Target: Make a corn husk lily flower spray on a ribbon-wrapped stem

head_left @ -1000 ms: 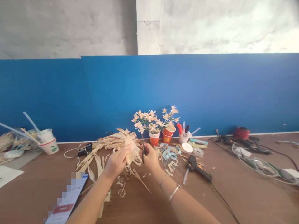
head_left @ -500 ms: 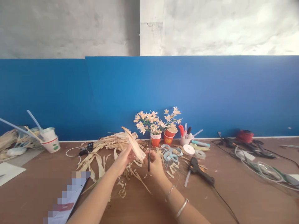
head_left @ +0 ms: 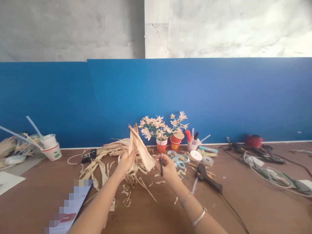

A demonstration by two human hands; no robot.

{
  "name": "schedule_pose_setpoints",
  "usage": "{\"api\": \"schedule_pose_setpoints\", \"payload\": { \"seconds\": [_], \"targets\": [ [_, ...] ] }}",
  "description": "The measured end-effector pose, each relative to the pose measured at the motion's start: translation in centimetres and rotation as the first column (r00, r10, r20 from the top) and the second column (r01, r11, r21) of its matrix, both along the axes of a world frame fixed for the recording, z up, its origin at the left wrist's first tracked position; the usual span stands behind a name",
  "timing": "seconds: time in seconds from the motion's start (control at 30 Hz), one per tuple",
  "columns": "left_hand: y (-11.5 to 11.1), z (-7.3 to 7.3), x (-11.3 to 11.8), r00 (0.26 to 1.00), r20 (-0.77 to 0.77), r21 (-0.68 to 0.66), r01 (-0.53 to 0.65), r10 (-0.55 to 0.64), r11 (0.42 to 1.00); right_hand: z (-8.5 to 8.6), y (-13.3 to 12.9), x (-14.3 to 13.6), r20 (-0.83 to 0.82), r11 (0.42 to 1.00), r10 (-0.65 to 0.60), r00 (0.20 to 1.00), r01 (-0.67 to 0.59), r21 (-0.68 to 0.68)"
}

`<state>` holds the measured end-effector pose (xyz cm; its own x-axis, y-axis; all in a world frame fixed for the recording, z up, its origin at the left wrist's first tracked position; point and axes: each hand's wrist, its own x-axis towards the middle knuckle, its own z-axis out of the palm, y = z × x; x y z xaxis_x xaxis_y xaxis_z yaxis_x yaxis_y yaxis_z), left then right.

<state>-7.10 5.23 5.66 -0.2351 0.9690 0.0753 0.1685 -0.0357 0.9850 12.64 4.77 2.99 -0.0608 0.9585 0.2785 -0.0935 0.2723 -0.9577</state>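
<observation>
My left hand (head_left: 128,162) is closed on a pale dried corn husk (head_left: 142,149), lifted above the table with its narrow, darker tips pointing up. The husk's broad lower end slants right, towards my right hand (head_left: 168,167). That hand is closed on dark scissors (head_left: 161,164), seen nearly edge-on, with the thin blades upward. Its fingertips are at the husk's right edge; whether they pinch it I cannot tell. Beneath and behind lies a heap of loose husks (head_left: 109,149), and small cut scraps (head_left: 125,190) are scattered on the brown table (head_left: 136,217).
Husk flowers (head_left: 157,125) stand in red paper cups (head_left: 161,147) by the blue partition (head_left: 122,97). A black glue gun (head_left: 208,178) with its cord lies right, near tape rolls (head_left: 196,156). A phone-like screen (head_left: 73,208) is front left; cables (head_left: 275,175) lie far right.
The husk has swung more upright and spread into two layers, its lower end moving right. My right hand and the scissors have shifted slightly right. More scraps show below the hands.
</observation>
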Motion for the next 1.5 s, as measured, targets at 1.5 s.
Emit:
{"api": "schedule_pose_setpoints", "payload": {
  "seconds": [1.5],
  "targets": [
    [-0.7, 1.7, -1.0, 0.878, -0.479, 0.110, 0.063, -0.003, 0.992, 1.9, 0.1, -3.2, -0.024, 0.999, 0.018, 1.000, -0.017, 0.036]
  ]
}}
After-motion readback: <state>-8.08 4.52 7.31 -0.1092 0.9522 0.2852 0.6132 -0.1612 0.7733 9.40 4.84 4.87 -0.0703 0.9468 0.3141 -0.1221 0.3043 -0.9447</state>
